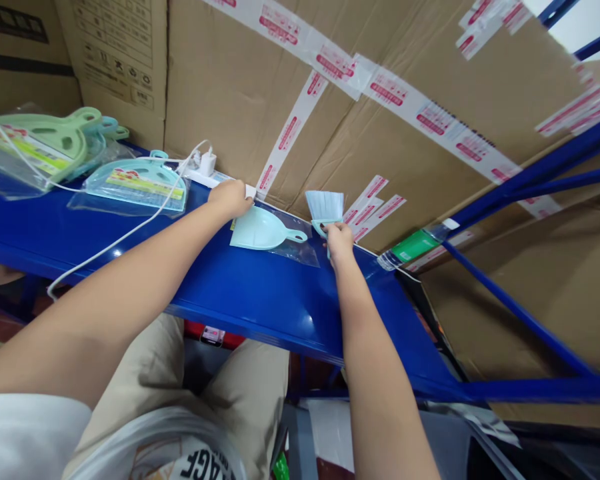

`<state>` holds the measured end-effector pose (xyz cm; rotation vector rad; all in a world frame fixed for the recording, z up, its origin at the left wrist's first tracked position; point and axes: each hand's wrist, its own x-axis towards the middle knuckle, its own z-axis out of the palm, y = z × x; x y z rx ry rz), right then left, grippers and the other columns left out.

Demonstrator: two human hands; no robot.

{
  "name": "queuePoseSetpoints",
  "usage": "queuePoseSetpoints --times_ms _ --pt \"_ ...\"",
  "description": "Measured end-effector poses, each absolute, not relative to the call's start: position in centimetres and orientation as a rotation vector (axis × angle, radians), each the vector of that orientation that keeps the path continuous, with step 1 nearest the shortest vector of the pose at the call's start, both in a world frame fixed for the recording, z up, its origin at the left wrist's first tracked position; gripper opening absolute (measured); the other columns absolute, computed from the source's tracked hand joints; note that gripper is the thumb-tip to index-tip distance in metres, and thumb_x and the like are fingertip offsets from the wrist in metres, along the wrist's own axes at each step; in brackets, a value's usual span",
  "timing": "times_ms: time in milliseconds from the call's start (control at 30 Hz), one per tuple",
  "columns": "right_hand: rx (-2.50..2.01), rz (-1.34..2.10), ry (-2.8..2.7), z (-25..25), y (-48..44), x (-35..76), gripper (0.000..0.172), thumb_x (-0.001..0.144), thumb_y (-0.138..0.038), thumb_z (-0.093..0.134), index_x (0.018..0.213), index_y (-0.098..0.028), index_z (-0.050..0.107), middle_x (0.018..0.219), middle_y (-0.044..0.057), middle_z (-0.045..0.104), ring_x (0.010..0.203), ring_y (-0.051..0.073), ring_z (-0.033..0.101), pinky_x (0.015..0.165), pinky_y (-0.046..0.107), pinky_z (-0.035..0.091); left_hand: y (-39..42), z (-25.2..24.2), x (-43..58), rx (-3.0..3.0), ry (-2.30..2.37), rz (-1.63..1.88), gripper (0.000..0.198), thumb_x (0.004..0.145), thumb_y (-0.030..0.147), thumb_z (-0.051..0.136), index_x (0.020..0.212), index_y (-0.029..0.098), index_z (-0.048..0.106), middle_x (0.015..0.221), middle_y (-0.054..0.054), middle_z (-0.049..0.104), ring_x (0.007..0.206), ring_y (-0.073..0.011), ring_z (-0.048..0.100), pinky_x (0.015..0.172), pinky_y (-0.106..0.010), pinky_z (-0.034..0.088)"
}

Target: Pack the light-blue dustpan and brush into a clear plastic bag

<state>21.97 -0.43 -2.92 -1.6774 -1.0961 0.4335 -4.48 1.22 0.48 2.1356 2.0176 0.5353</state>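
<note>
My right hand grips a small light-blue hand brush by its handle, bristles pointing up, near the cardboard at the back. A pale-blue dustpan lies on the blue shelf, its handle toward the right, on a clear plastic bag. Just behind the dustpan's left side is my left hand, fingers curled at the end of a white power strip. Whether those fingers hold anything is hidden.
Bagged dustpan sets, one blue and a green one, lie at the left. A white cable crosses the shelf. A green-labelled bottle lies at the right. Large taped cardboard walls the back; blue metal struts stand right.
</note>
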Motion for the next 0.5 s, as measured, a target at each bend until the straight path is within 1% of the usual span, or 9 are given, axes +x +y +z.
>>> queuePoseSetpoints --times_ms 67,167,233,300,400,500 --pt "-1.793 0.403 -1.109 -2.8 -0.5 21.8 0.012 0.067 -0.021 0.059 0.079 -0.022 0.057 0.064 -0.004 0.056 0.065 0.016 0.058 0.058 0.025 0.049 1.0 0.3 -4.1 2.171 1.962 0.497 0.042 0.090 0.034 0.051 0.124 0.015 0.068 0.125 -0.016 0.071 0.123 -0.0307 0.063 0.101 -0.037 0.050" --pt "-1.949 0.384 -1.333 -2.6 -0.9 21.3 0.004 0.069 -0.019 0.055 0.070 -0.022 0.059 0.066 0.000 0.061 0.073 0.019 0.062 0.069 0.028 0.051 0.9 0.0 -3.8 2.189 1.930 0.462 0.039 0.090 0.033 0.051 0.120 0.016 0.070 0.122 -0.016 0.072 0.119 -0.0302 0.065 0.097 -0.036 0.052" --pt "-2.035 0.312 -1.460 -2.4 -1.2 21.1 0.012 0.071 -0.016 0.052 0.063 -0.022 0.059 0.070 0.003 0.067 0.081 0.022 0.065 0.078 0.030 0.051 0.9 -0.1 -3.7 2.196 1.929 0.465 0.038 0.090 0.033 0.051 0.117 0.016 0.071 0.120 -0.016 0.073 0.117 -0.0299 0.067 0.095 -0.035 0.053" --pt "-2.076 0.218 -1.518 -2.3 -1.5 20.9 0.017 0.073 -0.014 0.051 0.063 -0.022 0.062 0.079 0.007 0.072 0.090 0.024 0.067 0.086 0.032 0.049 1.0 -0.3 -3.7 2.208 1.927 0.479 0.037 0.089 0.033 0.052 0.116 0.018 0.072 0.117 -0.015 0.074 0.114 -0.0293 0.067 0.093 -0.035 0.053" --pt "-2.054 0.097 -1.559 -2.4 -1.8 20.6 0.018 0.075 -0.015 0.052 0.068 -0.022 0.067 0.090 0.009 0.075 0.097 0.025 0.068 0.090 0.033 0.048 1.0 -0.4 -3.7 2.223 1.923 0.474 0.036 0.088 0.032 0.053 0.115 0.018 0.072 0.115 -0.015 0.075 0.114 -0.0295 0.068 0.092 -0.035 0.054" --pt "-1.963 0.080 -1.548 -2.5 -1.9 20.2 0.016 0.076 -0.017 0.054 0.072 -0.022 0.068 0.092 0.008 0.076 0.095 0.023 0.068 0.090 0.033 0.049 1.1 -0.3 -3.6 2.221 1.909 0.446 0.037 0.089 0.032 0.052 0.114 0.014 0.072 0.117 -0.018 0.073 0.114 -0.0322 0.068 0.092 -0.037 0.053"
